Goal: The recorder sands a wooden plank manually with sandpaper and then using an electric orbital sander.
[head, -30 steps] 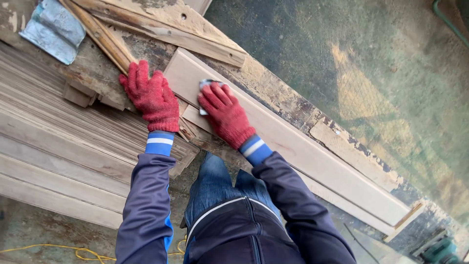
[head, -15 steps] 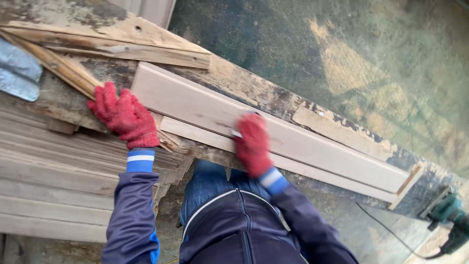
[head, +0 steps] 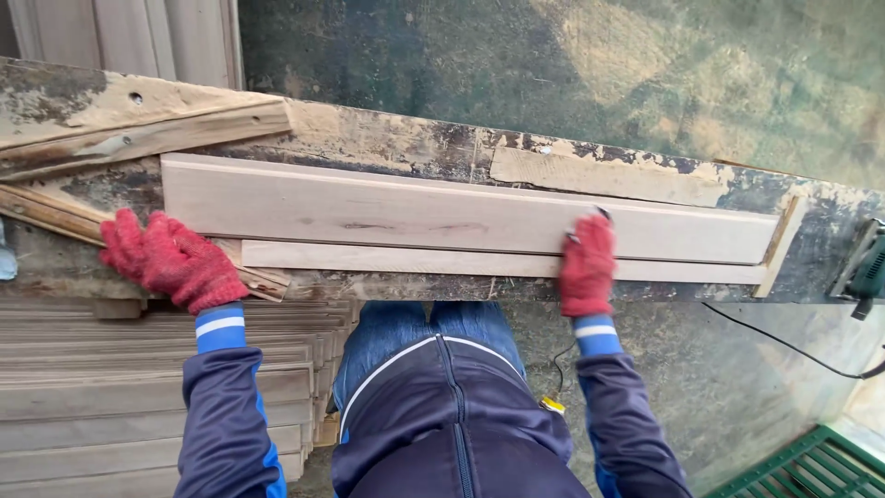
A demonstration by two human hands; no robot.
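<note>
Head cam, looking down over the bench. I see a long pale wood board (head: 415, 214) lying flat along a worn, paint-flaked workbench (head: 406, 138), its length running L to R across the view. A narrower strip (head: 442, 261) of the same pale wood sits just beside the board's near edge, touching it as far as I can tell. R hand (head: 586, 266), red knit glove, rests on the board's near edge toward its R end, fingers curled over a small grey item (head: 599, 215) of which only the tip shows; I can't tell what it is, but the hand is closed round it and pressed to the board. L hand (head: 171, 260), same red glove, is well apart from the R one, spread palm-down on the bench at the board's L end, fingers splayed, gripping nothing; it lies over thin scrap slats (head: 46, 214). A rough weathered plank (head: 138, 129) lies tilted across the bench's far L corner, another flat scrap pc (head: 604, 175) beyond the board on the R. Stack of planed boards (head: 120, 406) below the bench on the L. Green power tool (head: 867, 267) at the far R edge of the bench, black cord (head: 784, 346) trailing down. Green crate (head: 811, 466) on the floor, bottom R.
</note>
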